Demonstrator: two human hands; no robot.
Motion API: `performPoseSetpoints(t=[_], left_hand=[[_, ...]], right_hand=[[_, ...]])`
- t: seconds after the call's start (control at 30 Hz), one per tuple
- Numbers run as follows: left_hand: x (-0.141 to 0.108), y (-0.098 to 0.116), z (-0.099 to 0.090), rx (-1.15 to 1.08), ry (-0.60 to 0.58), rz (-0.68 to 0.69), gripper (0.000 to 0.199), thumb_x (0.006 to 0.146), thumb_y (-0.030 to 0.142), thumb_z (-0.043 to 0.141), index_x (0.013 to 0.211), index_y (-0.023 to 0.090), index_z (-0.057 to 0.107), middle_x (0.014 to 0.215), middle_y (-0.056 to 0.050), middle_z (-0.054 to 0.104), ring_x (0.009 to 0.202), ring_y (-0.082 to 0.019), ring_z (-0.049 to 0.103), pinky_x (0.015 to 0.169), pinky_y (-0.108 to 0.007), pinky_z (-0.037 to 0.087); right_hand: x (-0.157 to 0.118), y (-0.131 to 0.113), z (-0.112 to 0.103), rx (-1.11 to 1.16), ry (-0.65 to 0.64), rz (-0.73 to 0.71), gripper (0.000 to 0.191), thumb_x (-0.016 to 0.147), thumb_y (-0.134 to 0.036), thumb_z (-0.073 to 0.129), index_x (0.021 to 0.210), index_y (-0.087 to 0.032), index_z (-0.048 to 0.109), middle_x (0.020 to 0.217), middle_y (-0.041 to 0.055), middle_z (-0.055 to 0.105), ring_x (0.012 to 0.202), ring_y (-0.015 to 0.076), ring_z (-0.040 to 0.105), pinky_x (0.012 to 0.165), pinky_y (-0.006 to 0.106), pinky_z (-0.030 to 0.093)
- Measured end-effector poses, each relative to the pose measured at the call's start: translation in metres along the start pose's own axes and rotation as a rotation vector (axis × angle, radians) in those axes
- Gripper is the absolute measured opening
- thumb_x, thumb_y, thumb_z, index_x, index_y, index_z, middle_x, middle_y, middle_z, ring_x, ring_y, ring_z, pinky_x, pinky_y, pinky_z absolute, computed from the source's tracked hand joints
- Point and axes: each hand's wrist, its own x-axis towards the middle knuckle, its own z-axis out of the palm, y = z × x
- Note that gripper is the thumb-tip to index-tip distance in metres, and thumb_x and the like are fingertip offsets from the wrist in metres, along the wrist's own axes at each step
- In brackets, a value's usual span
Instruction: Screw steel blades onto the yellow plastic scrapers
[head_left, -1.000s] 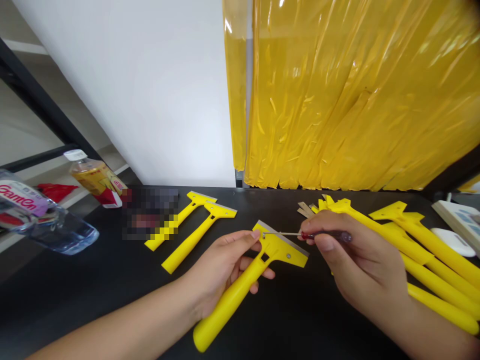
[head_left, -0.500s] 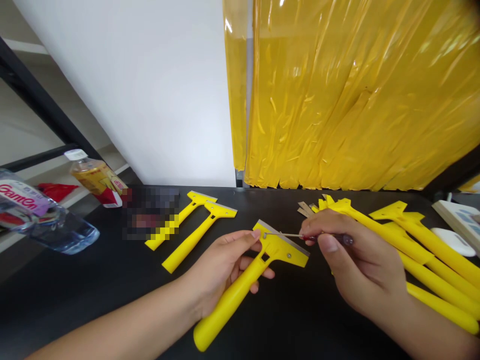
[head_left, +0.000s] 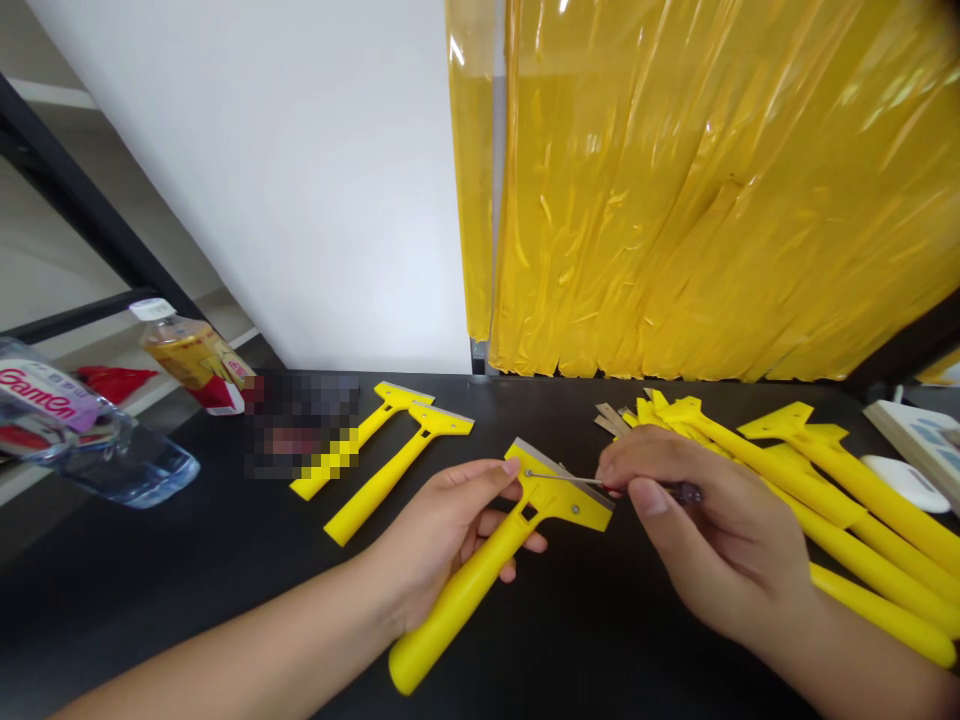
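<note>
My left hand [head_left: 465, 520] is closed around the head end of a yellow scraper [head_left: 469, 590], its thumb near the left corner of the head. The scraper is tilted above the black table, with a metal blade along its far edge and a screw in the right side of the head. Between the thumb and fingers of my right hand [head_left: 697, 520] is a thin screwdriver [head_left: 566, 479] with a dark reddish handle. Its tip touches the screw [head_left: 529, 473] at the left side of the head. The fingers partly hide the handle.
Two yellow scrapers with blades [head_left: 405, 460] lie at the left. Several yellow scraper handles [head_left: 817, 480] and metal pieces [head_left: 613, 420] are piled at the right, near a white rounded case [head_left: 906, 485]. A drink bottle [head_left: 191, 355] and a clear water bottle [head_left: 120, 450] are far left.
My right hand and the screwdriver have dipped slightly, and the shaft is tilted more. The scraper's head has shifted a little to the left in my left hand.
</note>
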Motion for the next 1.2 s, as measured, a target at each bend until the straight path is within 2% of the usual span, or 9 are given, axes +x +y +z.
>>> performPoseSetpoints(t=[0.2, 0.47, 0.63, 0.77, 0.87, 1.03, 1.2], left_hand=[[0.000, -0.001, 0.000, 0.068, 0.014, 0.019, 0.031, 0.096, 0.047, 0.071, 0.099, 0.016, 0.067, 0.093, -0.006, 0.071, 0.075, -0.019, 0.075, 0.051, -0.022, 0.056], [-0.004, 0.002, 0.002, 0.116, 0.050, 0.035, 0.035, 0.092, 0.048, 0.076, 0.102, 0.016, 0.071, 0.097, -0.010, 0.076, 0.081, -0.020, 0.074, 0.059, -0.024, 0.056], [-0.005, 0.005, 0.002, 0.160, 0.122, 0.133, 0.032, 0.094, 0.048, 0.073, 0.103, 0.018, 0.073, 0.099, -0.009, 0.078, 0.089, -0.024, 0.076, 0.060, -0.024, 0.056], [-0.006, 0.011, 0.002, 0.242, 0.164, 0.232, 0.030, 0.094, 0.046, 0.073, 0.105, 0.019, 0.076, 0.101, -0.009, 0.079, 0.094, -0.026, 0.077, 0.060, -0.024, 0.058], [-0.007, 0.013, 0.003, 0.267, 0.197, 0.268, 0.027, 0.093, 0.045, 0.075, 0.104, 0.020, 0.077, 0.105, -0.008, 0.080, 0.095, -0.026, 0.077, 0.060, -0.024, 0.058], [-0.005, 0.015, 0.002, 0.241, 0.230, 0.308, 0.025, 0.091, 0.046, 0.077, 0.097, 0.021, 0.078, 0.095, -0.006, 0.080, 0.090, -0.023, 0.076, 0.061, -0.023, 0.058], [-0.005, 0.014, 0.002, 0.235, 0.231, 0.312, 0.026, 0.092, 0.047, 0.076, 0.096, 0.022, 0.078, 0.097, -0.006, 0.079, 0.093, -0.023, 0.075, 0.064, -0.024, 0.059]], right_hand=[[0.001, -0.002, -0.002, -0.052, -0.035, -0.026, 0.020, 0.098, -0.007, 0.057, 0.103, -0.025, 0.064, 0.094, 0.0027, 0.072, 0.087, 0.0185, 0.069, 0.079, 0.035, 0.054], [0.006, -0.007, -0.004, -0.083, -0.100, -0.168, 0.017, 0.093, -0.004, 0.060, 0.102, -0.017, 0.067, 0.090, 0.0066, 0.070, 0.081, 0.0195, 0.064, 0.073, 0.037, 0.053], [0.005, -0.013, -0.003, -0.210, -0.139, -0.261, 0.014, 0.095, -0.008, 0.064, 0.107, -0.014, 0.067, 0.091, 0.0062, 0.072, 0.080, 0.0186, 0.063, 0.075, 0.037, 0.052], [0.002, -0.017, 0.001, -0.182, -0.100, -0.209, 0.021, 0.094, -0.004, 0.063, 0.114, -0.013, 0.066, 0.092, 0.0059, 0.070, 0.081, 0.0164, 0.063, 0.076, 0.032, 0.054], [-0.001, -0.019, 0.003, -0.163, -0.096, -0.175, 0.024, 0.094, -0.001, 0.060, 0.112, -0.015, 0.066, 0.093, 0.0052, 0.068, 0.081, 0.0154, 0.062, 0.074, 0.030, 0.055], [-0.005, -0.015, 0.004, -0.169, -0.117, -0.071, 0.031, 0.094, -0.002, 0.058, 0.120, -0.019, 0.062, 0.106, 0.0043, 0.071, 0.097, 0.0160, 0.068, 0.092, 0.029, 0.056], [-0.006, -0.012, 0.003, -0.280, -0.075, -0.099, 0.029, 0.096, -0.003, 0.058, 0.119, -0.019, 0.062, 0.103, 0.0023, 0.073, 0.095, 0.0134, 0.070, 0.091, 0.024, 0.055]])
